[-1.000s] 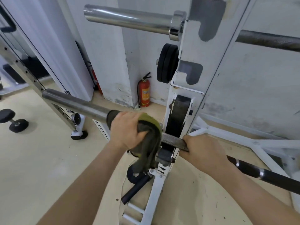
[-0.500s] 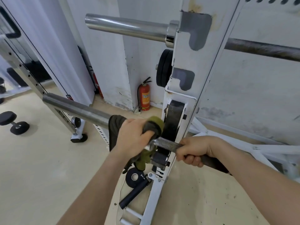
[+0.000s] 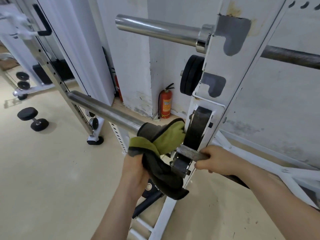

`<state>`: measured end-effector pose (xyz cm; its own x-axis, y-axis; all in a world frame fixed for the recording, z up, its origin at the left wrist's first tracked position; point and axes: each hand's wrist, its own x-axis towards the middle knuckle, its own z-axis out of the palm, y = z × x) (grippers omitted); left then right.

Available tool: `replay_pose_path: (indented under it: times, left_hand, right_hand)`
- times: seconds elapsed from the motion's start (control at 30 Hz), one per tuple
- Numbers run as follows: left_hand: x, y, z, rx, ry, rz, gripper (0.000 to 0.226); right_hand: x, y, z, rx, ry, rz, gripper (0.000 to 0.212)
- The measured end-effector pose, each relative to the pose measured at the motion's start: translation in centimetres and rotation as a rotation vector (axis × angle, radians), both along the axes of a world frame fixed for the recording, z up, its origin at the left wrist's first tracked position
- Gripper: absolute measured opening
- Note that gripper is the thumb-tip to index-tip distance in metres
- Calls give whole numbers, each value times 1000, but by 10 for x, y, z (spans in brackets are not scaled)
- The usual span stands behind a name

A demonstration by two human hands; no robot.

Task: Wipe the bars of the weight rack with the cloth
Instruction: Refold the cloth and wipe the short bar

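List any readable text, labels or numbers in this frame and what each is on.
None can be read.
Fire extinguisher: a yellow label with print, too blurred to read.
Black weight plate behind the cloth: pale marks, mostly hidden, unreadable.

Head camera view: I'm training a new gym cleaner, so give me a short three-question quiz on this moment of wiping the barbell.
1. True or false: the right hand grips the knurled grey shaft of the lower barbell.
2. Multiple choice: the green and dark cloth is draped over A) the shiny upper barbell sleeve, B) the dull lower barbell sleeve, C) the red fire extinguisher.
3. Fill in: the black round-headed dumbbell lies on the ____.

Key: 1 true; 2 B, with the left hand holding its hanging end; 3 floor.
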<state>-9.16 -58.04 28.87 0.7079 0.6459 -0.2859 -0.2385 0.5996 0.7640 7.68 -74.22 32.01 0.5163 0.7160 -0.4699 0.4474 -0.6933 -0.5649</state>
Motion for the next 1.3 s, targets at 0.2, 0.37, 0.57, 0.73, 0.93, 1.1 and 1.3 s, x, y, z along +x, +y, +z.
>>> replay_pose_path:
  times: [0.2,0.37,0.57,0.73,0.93,1.1,1.3]
  left_hand:
    - [40,-14,-10,-207,254,-27,63]
    - [30,-5,-5,-96,384,-55,32]
    - [-8,9,40,112,315,229,13]
    - [13,37,87,752,199,-45,29]
    - [57,43,17,1994,732,-329,58]
    - [33,128,26,1856,764,-208,66]
    - [42,163,23,1548,879,-116,44]
  right_hand:
    - [-7,2,-2,25,-209,71,33]
    - [-8,1,-1,36,-305,94,31]
    - [-28,-6,0,47,-683,149,18]
    - [-59,-10,8,407,-930,43,23]
    - [-78,27,27,568,-882,153,23]
    - [-83,55,20,403,-838,174,56]
    - [-79,107,21,-21,-781,280,78]
